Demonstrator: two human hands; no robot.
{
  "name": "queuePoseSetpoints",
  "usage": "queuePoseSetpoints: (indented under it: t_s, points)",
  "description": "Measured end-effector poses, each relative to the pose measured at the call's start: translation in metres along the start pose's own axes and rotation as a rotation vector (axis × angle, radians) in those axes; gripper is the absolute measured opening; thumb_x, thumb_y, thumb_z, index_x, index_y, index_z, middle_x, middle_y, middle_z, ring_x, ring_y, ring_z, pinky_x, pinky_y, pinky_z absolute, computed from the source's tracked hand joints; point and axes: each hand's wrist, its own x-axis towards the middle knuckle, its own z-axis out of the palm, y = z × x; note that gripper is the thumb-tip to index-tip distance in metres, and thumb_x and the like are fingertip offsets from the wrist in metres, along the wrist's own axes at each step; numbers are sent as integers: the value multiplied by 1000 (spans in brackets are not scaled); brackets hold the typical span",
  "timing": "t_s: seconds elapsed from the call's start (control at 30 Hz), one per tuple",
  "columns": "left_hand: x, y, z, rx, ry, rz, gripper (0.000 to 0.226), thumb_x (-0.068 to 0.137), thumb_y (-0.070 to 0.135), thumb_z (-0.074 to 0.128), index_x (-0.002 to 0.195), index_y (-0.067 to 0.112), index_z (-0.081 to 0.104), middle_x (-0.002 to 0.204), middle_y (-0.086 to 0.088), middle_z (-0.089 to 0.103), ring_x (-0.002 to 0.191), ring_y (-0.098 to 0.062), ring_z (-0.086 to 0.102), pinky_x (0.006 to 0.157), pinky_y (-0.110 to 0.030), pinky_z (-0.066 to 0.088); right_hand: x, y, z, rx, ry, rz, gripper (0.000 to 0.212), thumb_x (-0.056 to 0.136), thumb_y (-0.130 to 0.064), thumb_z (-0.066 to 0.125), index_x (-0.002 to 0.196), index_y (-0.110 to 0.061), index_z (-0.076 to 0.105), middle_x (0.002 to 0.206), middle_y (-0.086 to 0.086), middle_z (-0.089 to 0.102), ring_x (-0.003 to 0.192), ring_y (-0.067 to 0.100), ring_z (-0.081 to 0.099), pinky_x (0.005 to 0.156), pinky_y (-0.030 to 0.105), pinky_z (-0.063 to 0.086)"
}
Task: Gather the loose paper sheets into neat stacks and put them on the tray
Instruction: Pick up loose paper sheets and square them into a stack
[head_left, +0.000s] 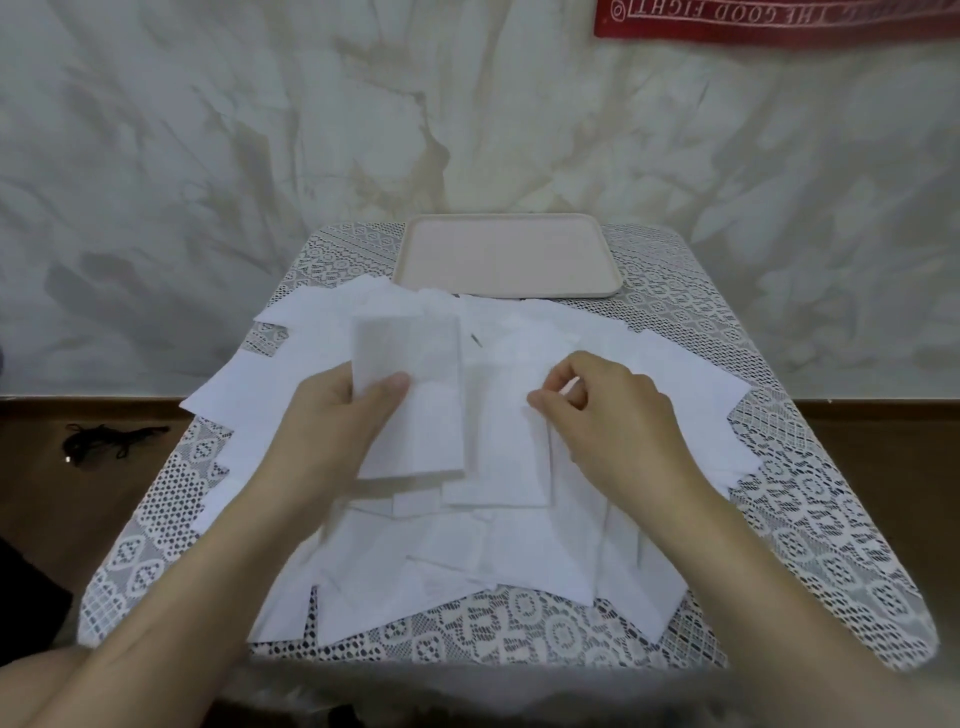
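Many loose white paper sheets (649, 374) lie scattered and overlapping over the middle of the small table. My left hand (343, 415) grips a small stack of sheets (410, 400), thumb on top, lifted a little above the pile. My right hand (608, 415) pinches the edge of another sheet (509, 457) lying just right of that stack. A pale pink tray (506, 254) sits at the table's far edge, beyond the papers, with nothing on it.
The table wears a white lace cloth (810, 519) over a dark top. A small dark pen-like thing (476, 339) lies among the papers near the tray. A black cord (111, 441) lies on the brown floor at left. A marbled wall stands behind.
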Motion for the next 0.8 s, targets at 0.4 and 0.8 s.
queuePoseSetpoints:
  t_s: [0.4, 0.8]
  points:
    - [2, -22, -9, -199, -1, -74, 21, 103, 22, 64, 95, 22, 84, 106, -11, 81, 107, -38, 75, 99, -71, 52, 7, 0, 3, 26, -11, 25, 27, 91, -37, 72, 78, -18, 59, 72, -6, 63, 69, 14, 55, 67, 29, 39]
    - [-12, -14, -13, -221, 15, -95, 26, 105, 21, 61, 92, 26, 83, 103, -13, 80, 103, -39, 75, 70, -56, 64, 16, 5, -2, 314, -131, 64, 53, 75, -53, 68, 83, -2, 60, 73, 24, 59, 63, 20, 46, 69, 38, 40]
